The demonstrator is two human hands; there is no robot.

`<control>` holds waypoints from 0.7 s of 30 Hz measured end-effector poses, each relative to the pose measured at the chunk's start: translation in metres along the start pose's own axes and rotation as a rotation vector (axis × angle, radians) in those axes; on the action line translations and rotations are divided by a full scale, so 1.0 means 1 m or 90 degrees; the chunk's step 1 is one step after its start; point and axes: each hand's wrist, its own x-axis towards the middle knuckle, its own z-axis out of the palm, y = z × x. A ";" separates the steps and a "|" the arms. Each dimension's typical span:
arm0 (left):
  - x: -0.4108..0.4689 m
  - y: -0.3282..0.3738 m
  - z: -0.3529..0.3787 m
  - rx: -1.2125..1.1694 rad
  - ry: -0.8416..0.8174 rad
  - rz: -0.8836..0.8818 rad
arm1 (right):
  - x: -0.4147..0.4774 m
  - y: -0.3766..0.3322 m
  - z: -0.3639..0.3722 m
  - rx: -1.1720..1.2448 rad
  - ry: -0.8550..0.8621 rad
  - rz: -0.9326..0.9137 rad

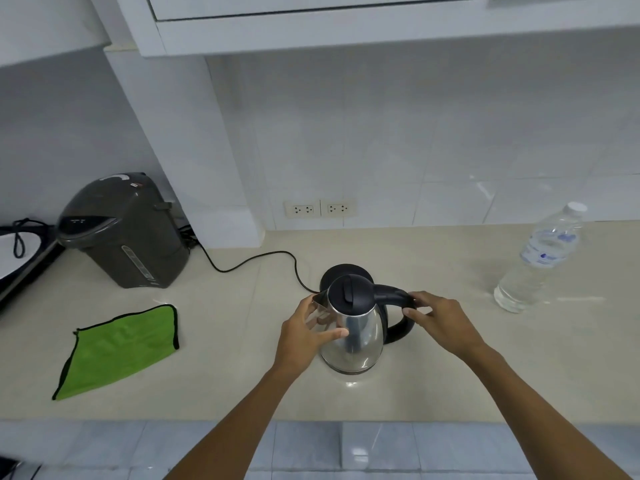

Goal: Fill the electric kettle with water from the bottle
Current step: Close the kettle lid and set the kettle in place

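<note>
Both hands on the kettle, nothing poured yet.
My left hand point(304, 336) cups the steel kettle point(353, 327) body, my right hand point(438, 315) grips its handle; lid closed, capped bottle point(540, 261) untouched, well apart to the right on the counter point(242, 375).

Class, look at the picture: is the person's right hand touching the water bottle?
Apart. The head view shows the right hand at the kettle handle, with bare counter between it and the bottle.

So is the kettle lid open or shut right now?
Shut: the black lid sits flat on the steel kettle, no gap showing.
</note>
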 end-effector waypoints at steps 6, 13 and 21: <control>0.005 0.000 -0.001 -0.020 -0.014 0.015 | 0.001 0.001 0.007 -0.053 0.037 -0.044; 0.023 0.033 0.002 -0.001 -0.013 0.054 | 0.014 -0.011 -0.017 -0.067 0.093 -0.073; 0.082 0.079 -0.001 -0.052 0.010 0.076 | 0.082 -0.029 -0.050 -0.086 0.136 -0.121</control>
